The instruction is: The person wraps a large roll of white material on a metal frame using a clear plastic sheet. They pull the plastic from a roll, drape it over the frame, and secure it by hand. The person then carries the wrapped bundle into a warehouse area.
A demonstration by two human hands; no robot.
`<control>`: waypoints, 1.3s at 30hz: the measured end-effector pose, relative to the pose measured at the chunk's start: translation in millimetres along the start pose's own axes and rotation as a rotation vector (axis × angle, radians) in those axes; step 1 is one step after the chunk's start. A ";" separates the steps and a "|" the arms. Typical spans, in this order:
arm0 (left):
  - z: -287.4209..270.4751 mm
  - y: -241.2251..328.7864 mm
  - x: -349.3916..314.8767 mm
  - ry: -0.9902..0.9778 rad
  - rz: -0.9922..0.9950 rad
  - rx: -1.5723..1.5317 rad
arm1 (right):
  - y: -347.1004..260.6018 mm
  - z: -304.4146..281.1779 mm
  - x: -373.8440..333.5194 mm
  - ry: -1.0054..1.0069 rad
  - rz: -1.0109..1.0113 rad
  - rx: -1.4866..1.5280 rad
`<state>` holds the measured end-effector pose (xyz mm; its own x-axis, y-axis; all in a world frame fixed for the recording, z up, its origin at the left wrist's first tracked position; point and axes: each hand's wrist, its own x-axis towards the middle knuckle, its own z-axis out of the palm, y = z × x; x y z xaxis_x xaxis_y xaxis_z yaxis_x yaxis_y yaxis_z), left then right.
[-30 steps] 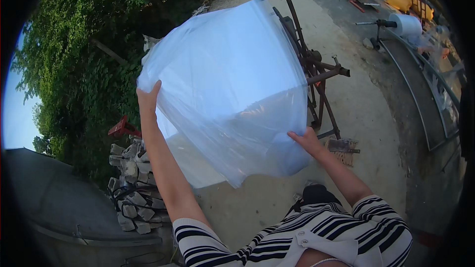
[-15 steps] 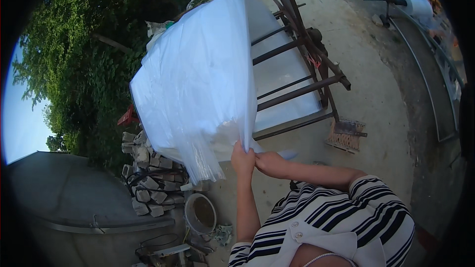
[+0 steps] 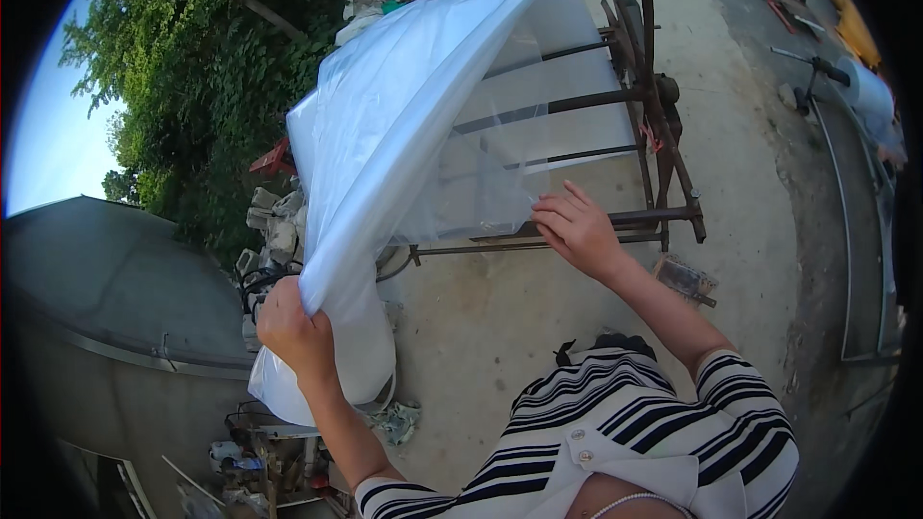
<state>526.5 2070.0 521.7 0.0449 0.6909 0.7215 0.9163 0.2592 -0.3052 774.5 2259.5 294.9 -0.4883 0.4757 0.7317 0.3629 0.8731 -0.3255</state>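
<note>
Gathered into a bunch, the near left end of a translucent plastic sheet [image 3: 409,101] is in the closed fist of my left hand [image 3: 293,327]. From there the sheet stretches up and away in a twisted fold to the far corner of a brown metal frame [image 3: 596,96]. A thin, see-through layer hangs across the frame's bars. At that layer's right edge is my right hand [image 3: 580,231], its fingers stretched out and apart; whether the fingertips touch the film I cannot tell. Part of the sheet droops below my left fist.
Broken blocks [image 3: 279,226] are piled behind the sheet on the left, beside a grey wall [image 3: 125,279]. A brush [image 3: 685,279] lies on the concrete near the frame's right corner. At the far right, a film roll [image 3: 865,91] sits on a metal stand.
My hands were together at the sheet's near corner. Now my left hand has pulled the bunched film left and nearer, while my right hand has let go and moved right and up.
</note>
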 end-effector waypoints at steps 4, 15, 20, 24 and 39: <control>-21.7 13.9 14.9 0.070 0.099 0.022 | -3.5 35.3 127.8 0.435 0.091 -0.037; -43.1 -9.4 -13.1 -0.088 0.109 -0.013 | -158.1 169.5 -70.6 -1.652 -0.286 0.947; -30.7 3.3 -27.6 -0.083 0.064 -0.197 | -56.4 227.1 -5.4 -0.282 0.658 0.788; -27.6 6.9 -38.7 -0.167 0.091 -0.203 | -55.3 322.1 -10.9 -0.048 0.569 0.833; -6.5 18.1 -67.6 -0.256 0.068 -0.347 | -37.2 342.6 2.1 -0.278 0.526 0.774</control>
<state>542.7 2023.6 471.4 0.0501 0.8547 0.5166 0.9960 -0.0047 -0.0888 488.1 2264.6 103.3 -0.6188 0.7461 0.2459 0.0144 0.3238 -0.9460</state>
